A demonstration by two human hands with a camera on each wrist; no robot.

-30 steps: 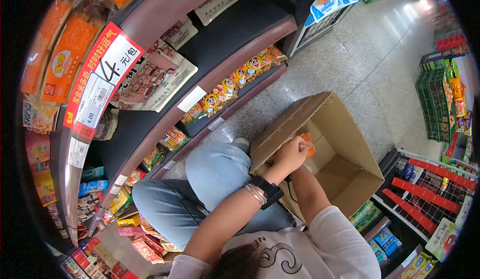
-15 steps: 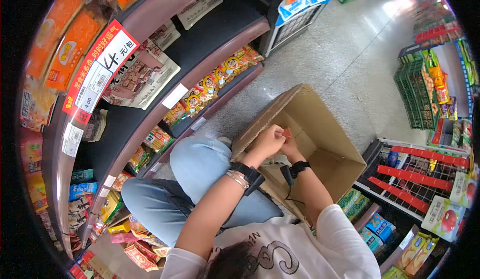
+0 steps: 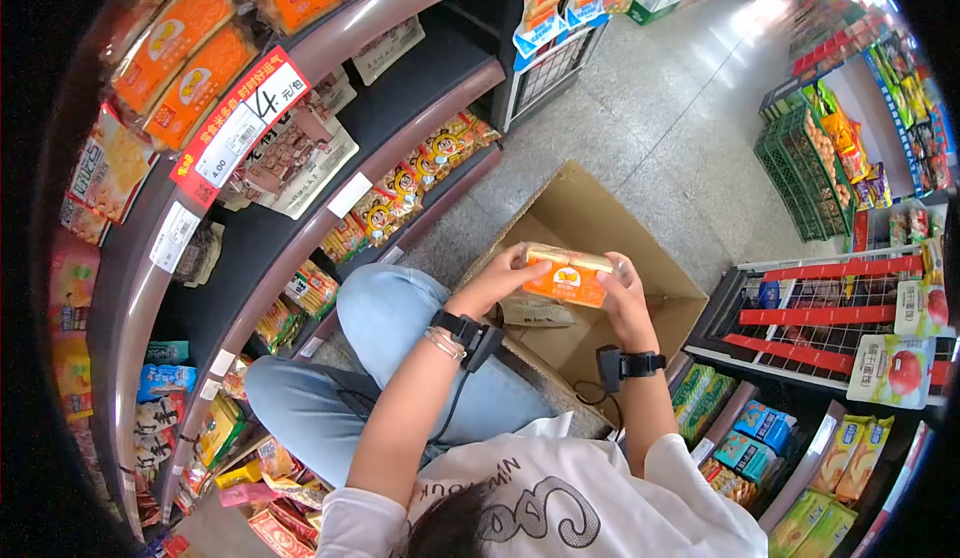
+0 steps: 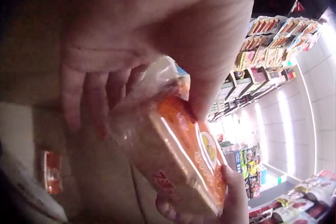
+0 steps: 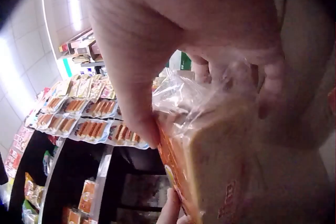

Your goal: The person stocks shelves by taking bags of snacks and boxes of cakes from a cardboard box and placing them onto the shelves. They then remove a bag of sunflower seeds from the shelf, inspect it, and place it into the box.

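Observation:
Between both hands, over the opening of a cardboard box [image 3: 655, 258], is a clear-wrapped snack pack [image 3: 568, 282] with an orange label facing up. My left hand [image 3: 507, 276] grips one end, thumb on the label. The other end is held by my right hand [image 3: 625, 300], its thumb also on the orange side. In the left wrist view, the pack's pale side [image 4: 168, 166] shows below the curled fingers. Crumpled clear wrapper [image 5: 184, 95] bunches under the right palm in the right wrist view. A pale packet [image 3: 535, 311] lies inside the box, and a small orange packet [image 4: 52, 171] is also down there.
Shelves at the left hold similar orange packs [image 3: 200, 88] behind a red price tag [image 3: 245, 128]. Yellow-and-red snack bags [image 3: 410, 193] line the lowest shelf. At the right stand a wire rack [image 3: 800, 298] with red strips and a green crate [image 3: 800, 178]. Tiled floor [image 3: 650, 128] runs beyond the box.
Both hands have risen from inside the box, bringing the orange-labelled pack into full view between them. The right hand has moved apart from the left, to the pack's other end.

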